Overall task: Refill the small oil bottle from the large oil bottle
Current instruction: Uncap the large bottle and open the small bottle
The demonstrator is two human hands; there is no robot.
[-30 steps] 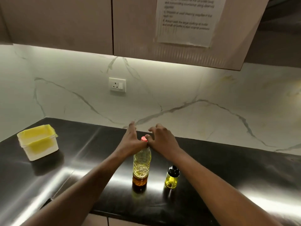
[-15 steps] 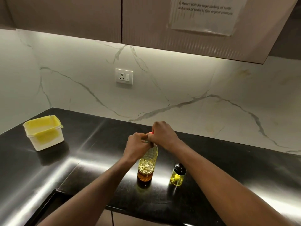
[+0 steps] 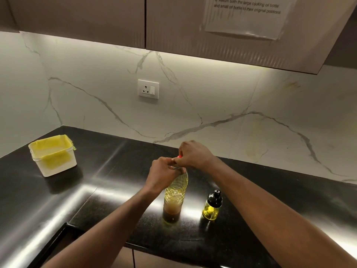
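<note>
The large oil bottle (image 3: 175, 192), clear plastic with yellow oil and a darker layer at its base, stands upright on the black counter (image 3: 116, 167). My left hand (image 3: 163, 174) grips its neck and shoulder from the left. Over its top, my right hand (image 3: 194, 154) has its fingers curled round the red cap (image 3: 179, 156), of which only a sliver shows. To the right of the large bottle stands the small oil bottle (image 3: 211, 206), glass with a black spout top and a little yellow oil inside. Neither hand touches it.
A white tub with a yellow lining (image 3: 53, 154) sits at the counter's far left. The marble wall behind carries a socket (image 3: 148, 91). Upper cabinets with a taped instruction sheet (image 3: 246, 16) hang overhead. The counter's front edge (image 3: 154, 248) runs under my forearms.
My left hand went from resting open beside the bottle's neck to gripping it. My right hand closed over the red cap. The view tilted lower and closer.
</note>
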